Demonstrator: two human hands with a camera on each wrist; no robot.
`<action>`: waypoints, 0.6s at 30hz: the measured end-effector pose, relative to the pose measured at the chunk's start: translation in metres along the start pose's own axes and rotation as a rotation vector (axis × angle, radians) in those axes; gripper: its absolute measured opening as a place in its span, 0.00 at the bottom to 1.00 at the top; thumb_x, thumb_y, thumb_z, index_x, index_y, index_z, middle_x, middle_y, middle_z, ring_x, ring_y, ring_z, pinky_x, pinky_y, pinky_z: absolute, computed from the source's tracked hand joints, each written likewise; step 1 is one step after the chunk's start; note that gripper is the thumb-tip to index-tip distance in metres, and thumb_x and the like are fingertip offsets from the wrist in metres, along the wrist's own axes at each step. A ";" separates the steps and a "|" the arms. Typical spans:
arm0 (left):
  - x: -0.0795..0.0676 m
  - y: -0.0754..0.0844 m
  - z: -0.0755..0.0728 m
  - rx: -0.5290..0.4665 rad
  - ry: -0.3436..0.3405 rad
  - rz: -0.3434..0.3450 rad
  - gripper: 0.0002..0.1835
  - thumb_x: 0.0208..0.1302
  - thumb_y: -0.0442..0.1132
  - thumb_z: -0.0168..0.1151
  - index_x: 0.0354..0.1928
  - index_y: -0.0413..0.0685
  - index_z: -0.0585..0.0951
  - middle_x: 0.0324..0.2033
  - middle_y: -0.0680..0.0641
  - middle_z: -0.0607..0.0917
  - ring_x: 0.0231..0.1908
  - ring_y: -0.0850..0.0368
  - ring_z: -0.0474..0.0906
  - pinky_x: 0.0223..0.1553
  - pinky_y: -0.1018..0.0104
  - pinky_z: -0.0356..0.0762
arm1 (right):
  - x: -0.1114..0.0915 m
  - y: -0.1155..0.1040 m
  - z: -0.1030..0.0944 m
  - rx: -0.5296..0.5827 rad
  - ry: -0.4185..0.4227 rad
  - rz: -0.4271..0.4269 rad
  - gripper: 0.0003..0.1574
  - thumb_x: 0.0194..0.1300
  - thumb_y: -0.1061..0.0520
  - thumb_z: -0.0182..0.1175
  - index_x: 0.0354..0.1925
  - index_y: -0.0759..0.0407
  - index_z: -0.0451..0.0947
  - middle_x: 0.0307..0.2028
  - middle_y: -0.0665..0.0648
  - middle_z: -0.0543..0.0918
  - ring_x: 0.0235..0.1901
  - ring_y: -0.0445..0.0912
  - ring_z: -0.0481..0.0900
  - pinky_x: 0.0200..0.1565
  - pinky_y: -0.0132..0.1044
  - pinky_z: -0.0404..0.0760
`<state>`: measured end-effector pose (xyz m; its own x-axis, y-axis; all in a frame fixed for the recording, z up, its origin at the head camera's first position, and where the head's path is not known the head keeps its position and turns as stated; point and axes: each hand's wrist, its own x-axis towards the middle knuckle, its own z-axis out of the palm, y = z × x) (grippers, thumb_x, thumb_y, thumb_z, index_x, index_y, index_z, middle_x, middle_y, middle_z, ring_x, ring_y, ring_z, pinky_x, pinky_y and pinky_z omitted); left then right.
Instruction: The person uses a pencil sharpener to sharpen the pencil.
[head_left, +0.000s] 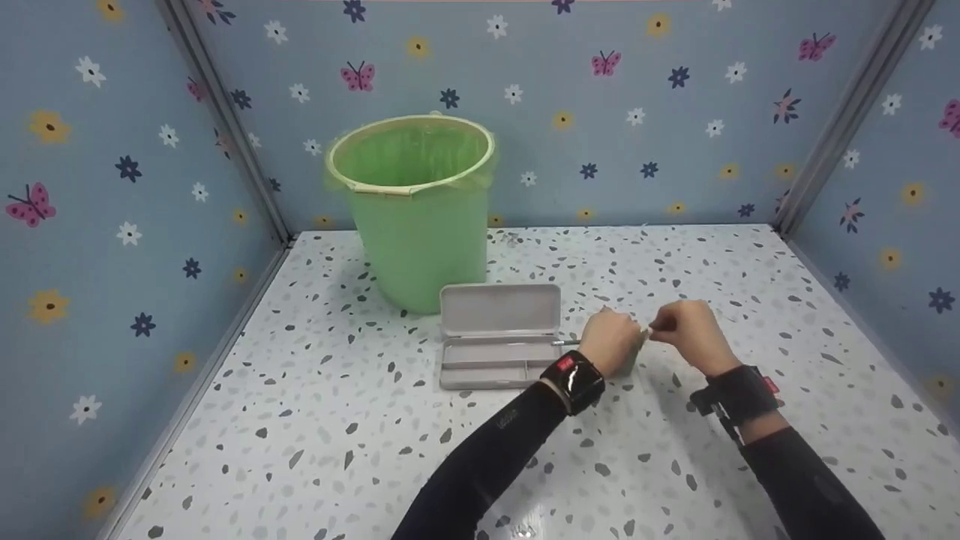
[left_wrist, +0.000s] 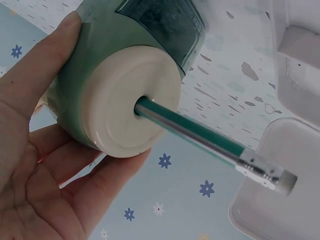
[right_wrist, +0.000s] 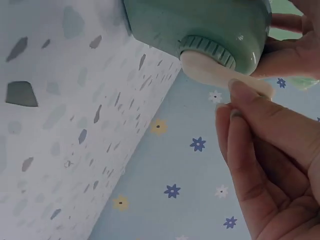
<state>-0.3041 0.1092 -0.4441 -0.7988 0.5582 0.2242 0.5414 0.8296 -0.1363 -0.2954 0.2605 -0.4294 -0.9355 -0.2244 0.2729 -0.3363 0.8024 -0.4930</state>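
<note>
My left hand [head_left: 609,343] grips a green hand-crank pencil sharpener [left_wrist: 75,95], thumb on one side and fingers curled round the other. Its round cream front [left_wrist: 120,130] has a hole, and a green-and-silver striped pencil [left_wrist: 190,129] sticks out of it, eraser end outward. At the sharpener's back, my right hand [head_left: 694,336] pinches the cream crank handle [right_wrist: 207,70] between thumb and fingers. To the left of the hands lies an open, light grey pencil case [head_left: 499,311], and the pencil's outer end overlaps its edge in the head view.
Behind the pencil case stands a tall green bin [head_left: 424,240] with a liner over its rim. Flower-patterned panels [head_left: 562,150] wall the speckled white table [head_left: 337,450] at the back and both sides.
</note>
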 end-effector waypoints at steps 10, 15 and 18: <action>-0.003 -0.005 0.001 -0.037 0.055 0.068 0.10 0.59 0.34 0.61 0.31 0.58 0.88 0.28 0.57 0.89 0.28 0.59 0.84 0.31 0.68 0.83 | 0.032 0.005 0.016 -0.071 0.014 0.053 0.04 0.55 0.73 0.66 0.27 0.68 0.83 0.26 0.65 0.85 0.26 0.53 0.80 0.34 0.47 0.80; -0.002 -0.006 0.002 -0.043 0.062 0.089 0.12 0.57 0.33 0.63 0.32 0.61 0.88 0.30 0.57 0.89 0.30 0.59 0.84 0.34 0.68 0.83 | 0.038 0.013 0.027 -0.099 0.023 0.066 0.04 0.54 0.74 0.66 0.28 0.69 0.84 0.27 0.65 0.85 0.27 0.53 0.80 0.33 0.47 0.80; -0.001 -0.006 0.002 -0.052 0.057 0.100 0.10 0.57 0.34 0.63 0.31 0.60 0.88 0.29 0.57 0.88 0.29 0.58 0.83 0.32 0.68 0.82 | 0.040 0.019 0.033 -0.098 0.013 0.061 0.05 0.53 0.75 0.65 0.27 0.69 0.84 0.25 0.65 0.85 0.25 0.52 0.79 0.31 0.45 0.79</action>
<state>-0.3069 0.1035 -0.4454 -0.7250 0.6351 0.2664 0.6316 0.7674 -0.1105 -0.3424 0.2486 -0.4549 -0.9522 -0.1666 0.2559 -0.2658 0.8648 -0.4261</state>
